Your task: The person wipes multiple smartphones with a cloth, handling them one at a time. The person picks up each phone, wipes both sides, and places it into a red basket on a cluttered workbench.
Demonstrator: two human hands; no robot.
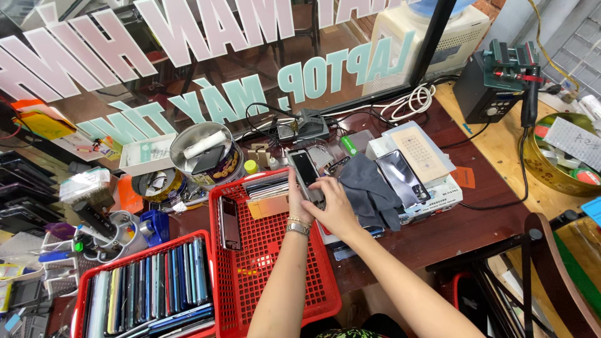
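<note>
Head view: two hands, two red baskets, one phone held.
Phone: dark slab above the surface, over the far edge of the right basket; long axis near upright, top tilted away and slightly left.
Left hand: grasping phone's left edge.
Right hand: grasping phone's lower end.
Left basket: many phones on edge, uncountable.

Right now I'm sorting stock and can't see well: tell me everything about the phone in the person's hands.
The phone is a slim dark slab with a glossy black face and a pale, silvery edge. It is held up, tilted, above the far rim of the red basket. The left hand grips it from the left side, and the right hand covers its lower end, fingers curled over it. Whether the face shown is screen or back cannot be told.
</note>
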